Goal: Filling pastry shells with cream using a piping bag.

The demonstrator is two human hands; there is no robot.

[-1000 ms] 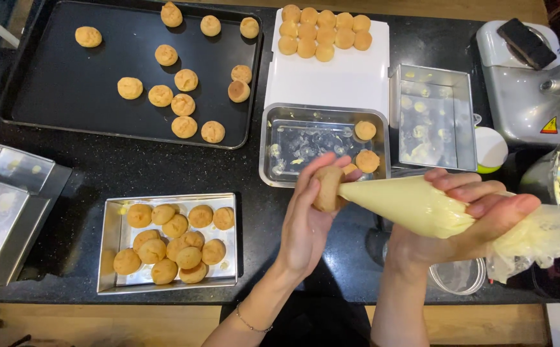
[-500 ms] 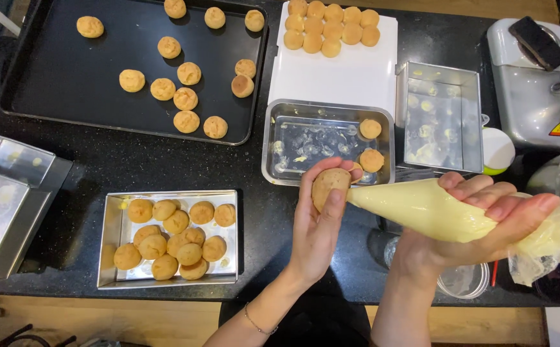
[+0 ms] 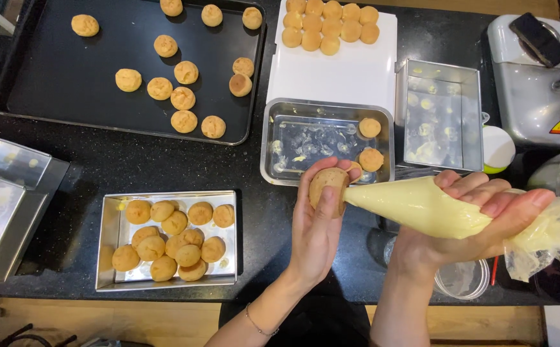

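Left hand [image 3: 318, 225] grips one round, matte puff [image 3: 329, 186]; right hand [image 3: 479, 218] is wrapped around one smooth, cream-filled plastic piping bag [image 3: 415, 204]. Eleven puffs lie on the black tray [image 3: 55, 83].

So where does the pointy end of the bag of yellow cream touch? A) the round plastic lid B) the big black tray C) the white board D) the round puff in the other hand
D: the tip of the piping bag, squeezed by the right hand, meets the puff held up by the left hand.
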